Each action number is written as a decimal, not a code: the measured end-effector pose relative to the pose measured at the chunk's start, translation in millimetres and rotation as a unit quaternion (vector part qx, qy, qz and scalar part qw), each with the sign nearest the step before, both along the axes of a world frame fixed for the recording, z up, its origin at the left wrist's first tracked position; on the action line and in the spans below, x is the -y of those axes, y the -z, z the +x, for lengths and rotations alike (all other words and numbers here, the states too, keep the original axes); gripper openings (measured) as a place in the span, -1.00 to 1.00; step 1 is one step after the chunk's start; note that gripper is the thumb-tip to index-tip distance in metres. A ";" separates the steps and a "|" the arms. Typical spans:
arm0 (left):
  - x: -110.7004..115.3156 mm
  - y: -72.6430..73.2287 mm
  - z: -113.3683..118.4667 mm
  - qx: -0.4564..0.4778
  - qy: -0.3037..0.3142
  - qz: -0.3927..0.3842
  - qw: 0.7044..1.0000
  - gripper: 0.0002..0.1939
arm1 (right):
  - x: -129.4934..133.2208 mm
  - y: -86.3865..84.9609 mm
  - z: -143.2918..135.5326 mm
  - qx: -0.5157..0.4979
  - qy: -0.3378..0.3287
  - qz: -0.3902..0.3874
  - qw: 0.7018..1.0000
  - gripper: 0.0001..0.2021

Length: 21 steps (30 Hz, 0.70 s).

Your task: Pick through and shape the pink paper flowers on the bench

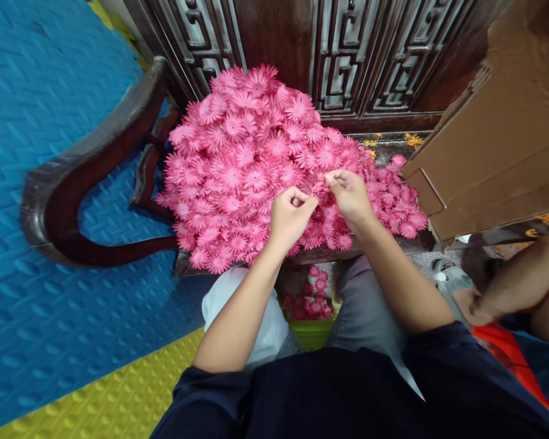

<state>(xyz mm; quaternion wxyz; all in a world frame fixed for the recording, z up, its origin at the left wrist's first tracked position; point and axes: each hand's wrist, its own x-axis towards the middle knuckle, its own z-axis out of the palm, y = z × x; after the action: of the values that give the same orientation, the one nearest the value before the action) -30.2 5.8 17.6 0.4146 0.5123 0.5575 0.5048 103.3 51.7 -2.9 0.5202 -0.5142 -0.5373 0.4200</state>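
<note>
A large heap of pink artificial flower heads (244, 155), with thin pointed petals, lies on a dark wooden seat (393, 244). Over the heap's right part, my left hand (291, 214) is closed, thumb and index finger pinched together. My right hand (349, 194) is just to its right, fingertips also in a pinch. The two hands are a short gap apart, with pink petals (315, 183) showing between them. Those petals merge with the heap behind, so what either pinch holds is hard to make out.
A curved wooden armrest (50, 201) is at left, and a carved wooden backrest (274, 49) behind. At right stands a cardboard box (503, 134) near yellow pieces (412, 141). Below, a green container (311, 334) holds pink flowers. Another person's leg (521, 283) is at right.
</note>
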 end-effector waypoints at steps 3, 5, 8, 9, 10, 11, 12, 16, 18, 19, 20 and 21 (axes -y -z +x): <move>1.5 -2.0 -1.3 0.014 0.010 0.004 1.000 -0.79 | -3.6 0.9 4.9 -0.015 0.024 0.004 1.000 -0.93; 2.2 -3.7 -1.5 0.027 0.017 0.003 0.999 -0.78 | -5.8 2.0 6.9 -0.030 0.036 -0.001 0.999 -0.93; 1.9 -6.6 -0.7 0.050 0.030 -0.013 0.998 -0.76 | -8.0 4.8 7.4 -0.039 0.038 -0.008 0.998 -0.91; 1.4 -7.2 -0.5 0.057 0.037 -0.020 0.998 -0.76 | -8.4 5.7 7.3 -0.038 0.034 -0.009 0.999 -0.90; 0.6 -7.4 -0.4 0.062 0.045 -0.027 0.997 -0.76 | -8.5 6.2 7.1 -0.038 0.030 -0.010 0.999 -0.89; -0.4 -7.1 -0.7 0.066 0.054 -0.034 0.996 -0.76 | -8.2 6.3 7.0 -0.036 0.028 -0.009 0.999 -0.88; -1.7 -6.4 -1.5 0.068 0.061 -0.040 0.995 -0.76 | -7.4 5.8 6.9 -0.034 0.027 -0.007 0.999 -0.89; -6.7 -0.6 -8.4 0.035 0.022 -0.019 0.999 -0.80 | -0.9 -0.4 5.1 -0.015 0.008 0.005 1.000 -0.90; -7.3 2.2 -11.9 -0.021 -0.022 0.019 0.999 -0.86 | 3.0 -3.8 2.4 -0.015 -0.015 0.015 1.000 -0.83; -6.8 3.3 -13.1 -0.058 -0.039 0.042 0.997 -0.89 | 4.7 -5.2 0.7 -0.016 -0.023 0.023 0.999 -0.79; -6.0 4.2 -13.7 -0.097 -0.051 0.065 0.992 -0.91 | 6.2 -6.3 -1.2 -0.015 -0.028 0.031 0.999 -0.75; -4.9 4.9 -13.8 -0.133 -0.058 0.086 0.986 -0.92 | 7.4 -7.1 -3.1 -0.013 -0.031 0.039 0.999 -0.72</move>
<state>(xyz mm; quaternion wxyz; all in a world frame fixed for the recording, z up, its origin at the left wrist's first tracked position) -44.0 10.6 12.7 0.2612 0.5752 0.5913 0.5012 100.1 44.2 4.2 0.5334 -0.4716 -0.5618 0.4213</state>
